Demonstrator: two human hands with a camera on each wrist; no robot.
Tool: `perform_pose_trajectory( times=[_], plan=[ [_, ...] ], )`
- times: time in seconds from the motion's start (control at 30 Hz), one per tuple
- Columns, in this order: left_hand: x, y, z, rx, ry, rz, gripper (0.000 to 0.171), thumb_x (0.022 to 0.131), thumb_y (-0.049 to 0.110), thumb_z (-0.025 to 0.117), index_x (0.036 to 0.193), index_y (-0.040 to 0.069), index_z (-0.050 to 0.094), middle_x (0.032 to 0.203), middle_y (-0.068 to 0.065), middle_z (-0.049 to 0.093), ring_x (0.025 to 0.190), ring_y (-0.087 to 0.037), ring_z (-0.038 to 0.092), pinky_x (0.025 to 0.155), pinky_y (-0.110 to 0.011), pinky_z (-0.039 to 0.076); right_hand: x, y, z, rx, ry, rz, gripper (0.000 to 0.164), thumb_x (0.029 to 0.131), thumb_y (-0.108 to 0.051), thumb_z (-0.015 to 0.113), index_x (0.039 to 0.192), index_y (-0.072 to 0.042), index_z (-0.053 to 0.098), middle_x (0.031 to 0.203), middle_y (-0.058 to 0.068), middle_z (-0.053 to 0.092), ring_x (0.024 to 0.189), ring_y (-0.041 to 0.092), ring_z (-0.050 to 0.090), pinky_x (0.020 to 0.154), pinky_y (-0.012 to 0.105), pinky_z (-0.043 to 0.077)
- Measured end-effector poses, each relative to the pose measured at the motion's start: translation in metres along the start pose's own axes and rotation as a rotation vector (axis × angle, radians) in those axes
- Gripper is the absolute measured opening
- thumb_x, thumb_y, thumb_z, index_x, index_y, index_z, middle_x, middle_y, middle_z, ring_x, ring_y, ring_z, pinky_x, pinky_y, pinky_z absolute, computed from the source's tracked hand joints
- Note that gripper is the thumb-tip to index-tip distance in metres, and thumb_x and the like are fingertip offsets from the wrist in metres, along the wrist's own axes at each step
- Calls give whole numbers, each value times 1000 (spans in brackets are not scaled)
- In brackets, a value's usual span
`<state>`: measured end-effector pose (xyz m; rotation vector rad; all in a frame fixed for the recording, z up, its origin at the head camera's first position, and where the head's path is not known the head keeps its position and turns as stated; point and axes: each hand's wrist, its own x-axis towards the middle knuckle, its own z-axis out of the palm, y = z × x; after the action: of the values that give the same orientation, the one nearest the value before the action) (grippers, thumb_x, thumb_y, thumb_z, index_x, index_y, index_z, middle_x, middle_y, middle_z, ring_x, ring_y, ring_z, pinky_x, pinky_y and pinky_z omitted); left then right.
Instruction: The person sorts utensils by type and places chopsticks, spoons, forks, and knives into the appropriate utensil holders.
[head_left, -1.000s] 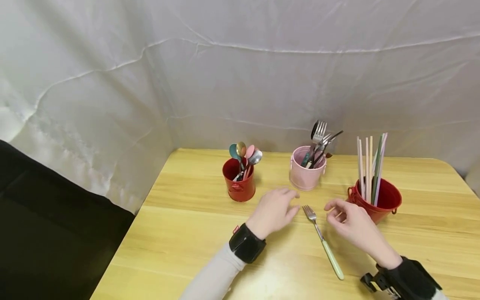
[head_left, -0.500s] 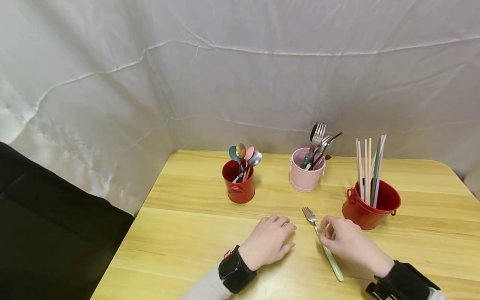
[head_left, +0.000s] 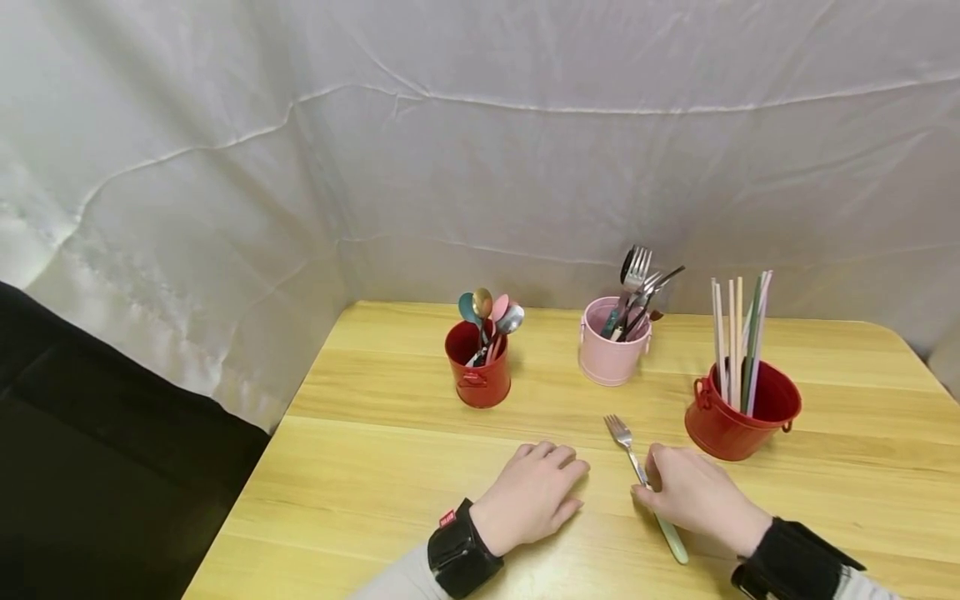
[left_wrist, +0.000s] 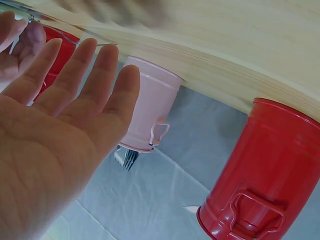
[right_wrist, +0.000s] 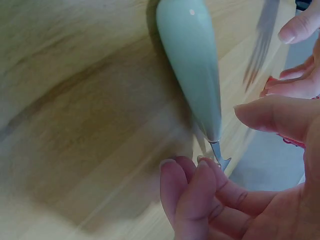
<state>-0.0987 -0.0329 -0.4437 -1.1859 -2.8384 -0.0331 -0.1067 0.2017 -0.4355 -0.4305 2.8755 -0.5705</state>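
Observation:
A fork [head_left: 619, 432] with a pale green handle [right_wrist: 192, 65] lies slantwise on the wooden table, tines away from me. My right hand [head_left: 693, 492] is over the middle of it, thumb on the left side and fingertips on the other, close to where metal meets handle. In the right wrist view the thumb [right_wrist: 270, 115] stands apart from the bent fingers, with a gap between them. To the left of the fork, my left hand [head_left: 529, 497] hovers low over the tabletop, palm down, its fingers [left_wrist: 97, 82] loosely extended and holding nothing.
Behind the hands stand a small red bucket [head_left: 483, 386] of spoons, a pink bucket [head_left: 609, 360] of forks, and at right a larger red bucket [head_left: 723, 429] with straws [head_left: 733, 342]. A pale curtain [head_left: 525, 183] hangs behind the table [head_left: 360, 467].
My right hand has moved left and toward me, from beside the fork to over its middle. The left hand has drawn back toward me. Fork and buckets stay put.

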Motion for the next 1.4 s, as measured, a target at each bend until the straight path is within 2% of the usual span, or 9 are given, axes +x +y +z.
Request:
perform_pose_trajectory(
  times=[0.4,0.73,1.03,1.4],
  plan=[
    [3,0,-1,-48,23,-22,38,92,43,55,125,24,54,125,3,55,112,-17,53,91,-37,45,10,-3,4,-2,-23,42,24,73,-23,73,71,-12,52,59,-1,45,53,14,42,48,29,33],
    [5,-1,1,-60,19,-32,39,91,43,57,125,25,55,124,3,56,111,-18,53,92,-38,44,14,-5,8,-13,-28,42,21,72,-14,66,62,-13,48,53,-2,42,48,14,40,45,28,29],
    [5,-2,-2,-61,9,-41,39,91,43,57,125,25,55,124,4,56,112,-18,53,92,-38,44,12,-3,5,25,-20,1,23,72,-10,66,62,-14,46,54,-4,37,49,13,38,47,28,26],
    [2,-6,0,-71,13,-54,37,91,42,57,123,24,57,121,3,58,110,-18,54,91,-38,44,4,2,1,104,-36,-49,22,73,-10,68,67,-16,48,54,-8,37,51,9,38,48,25,27]
  ],
)
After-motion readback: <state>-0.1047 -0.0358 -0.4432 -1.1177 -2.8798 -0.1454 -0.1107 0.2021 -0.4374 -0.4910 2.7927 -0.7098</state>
